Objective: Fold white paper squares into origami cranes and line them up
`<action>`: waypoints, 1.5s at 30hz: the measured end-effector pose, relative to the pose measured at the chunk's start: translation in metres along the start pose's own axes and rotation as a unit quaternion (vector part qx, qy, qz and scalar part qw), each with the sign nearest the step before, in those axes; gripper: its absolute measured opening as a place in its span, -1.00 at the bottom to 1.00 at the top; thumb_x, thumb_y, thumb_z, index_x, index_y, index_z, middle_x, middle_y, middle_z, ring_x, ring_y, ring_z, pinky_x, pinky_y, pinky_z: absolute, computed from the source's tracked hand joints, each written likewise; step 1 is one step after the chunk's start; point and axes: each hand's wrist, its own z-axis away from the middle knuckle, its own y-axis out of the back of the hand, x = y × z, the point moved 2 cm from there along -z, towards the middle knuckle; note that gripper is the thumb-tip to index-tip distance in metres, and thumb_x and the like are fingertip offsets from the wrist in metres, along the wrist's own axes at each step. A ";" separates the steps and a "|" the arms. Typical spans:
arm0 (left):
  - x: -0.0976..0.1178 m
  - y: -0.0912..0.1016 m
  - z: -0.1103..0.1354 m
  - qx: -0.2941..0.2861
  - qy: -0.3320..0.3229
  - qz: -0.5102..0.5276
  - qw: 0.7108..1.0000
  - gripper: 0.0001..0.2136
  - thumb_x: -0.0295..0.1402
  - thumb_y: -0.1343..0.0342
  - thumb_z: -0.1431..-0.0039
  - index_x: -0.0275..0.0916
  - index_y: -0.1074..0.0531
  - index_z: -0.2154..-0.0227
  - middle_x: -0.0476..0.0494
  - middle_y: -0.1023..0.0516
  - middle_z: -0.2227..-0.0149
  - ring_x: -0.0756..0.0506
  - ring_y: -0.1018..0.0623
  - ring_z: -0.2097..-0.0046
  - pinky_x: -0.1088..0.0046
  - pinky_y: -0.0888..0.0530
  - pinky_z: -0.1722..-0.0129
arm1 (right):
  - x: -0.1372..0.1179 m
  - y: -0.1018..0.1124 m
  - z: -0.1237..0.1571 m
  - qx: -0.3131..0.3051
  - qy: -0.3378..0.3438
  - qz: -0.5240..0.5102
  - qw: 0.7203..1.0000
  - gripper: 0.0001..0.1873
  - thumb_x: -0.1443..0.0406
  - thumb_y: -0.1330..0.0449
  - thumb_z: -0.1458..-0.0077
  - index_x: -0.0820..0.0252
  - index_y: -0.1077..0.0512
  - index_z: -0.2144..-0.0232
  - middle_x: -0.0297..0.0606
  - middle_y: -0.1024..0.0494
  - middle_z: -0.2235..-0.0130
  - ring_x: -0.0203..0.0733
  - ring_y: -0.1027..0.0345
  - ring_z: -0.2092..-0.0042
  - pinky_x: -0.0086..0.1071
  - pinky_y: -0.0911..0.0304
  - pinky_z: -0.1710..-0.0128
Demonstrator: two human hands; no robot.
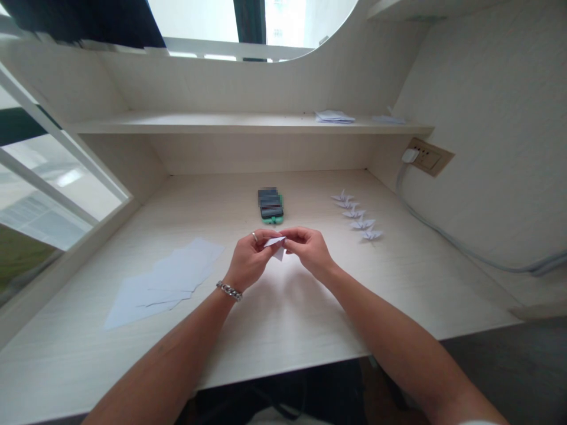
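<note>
A small folded piece of white paper (279,254) is held between my two hands, above the middle of the desk. My left hand (250,255) pinches its left side between thumb and fingers; a ring and a chain bracelet show on that hand and wrist. At the paper's right side, my right hand (309,248) grips with thumb and fingertips. The fingers partly cover the paper, so its full shape cannot be seen. Just beyond the hands lies a phone (271,211) with a green edge. To the right, several folded paper cranes (363,224) stand in a slanting row.
Loose white paper sheets (168,277) overlap on the desk (407,283) at left. A shelf (221,121) runs across the back, with a stack of folded paper (334,117) on it. At right, a cable (425,219) runs from a wall socket (432,156) along the wall.
</note>
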 end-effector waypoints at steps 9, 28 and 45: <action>-0.003 0.002 -0.003 -0.019 0.129 0.103 0.986 -0.71 -0.19 -0.29 0.02 -0.36 -0.55 0.37 -0.13 -0.55 0.42 -0.02 -0.51 0.37 0.43 -0.49 0.32 | 0.002 0.002 0.000 0.013 -0.092 -0.022 0.995 -0.68 0.14 -0.39 0.27 0.25 -0.54 0.46 -0.29 -0.54 0.50 -0.27 -0.40 0.43 -0.36 -0.32 0.38; -0.003 0.008 -0.004 0.014 0.055 -0.037 0.998 -0.72 -0.20 -0.35 0.13 -0.34 -0.52 0.49 -0.13 -0.55 0.51 -0.03 -0.50 0.47 0.48 -0.40 0.47 | 0.011 -0.001 0.000 -0.040 -0.024 0.077 0.996 -0.73 0.15 -0.31 0.13 0.28 -0.49 0.50 -0.31 -0.48 0.56 -0.32 -0.32 0.52 -0.42 -0.26 0.49; 0.005 0.012 -0.006 0.049 0.055 -0.008 0.997 -0.74 -0.19 -0.30 0.04 -0.33 -0.58 0.41 -0.15 -0.59 0.46 -0.03 -0.48 0.44 0.49 -0.39 0.45 | 0.009 0.000 0.001 -0.059 -0.029 0.102 0.993 -0.77 0.19 -0.29 0.10 0.28 -0.51 0.49 -0.30 -0.49 0.55 -0.31 -0.33 0.52 -0.42 -0.25 0.50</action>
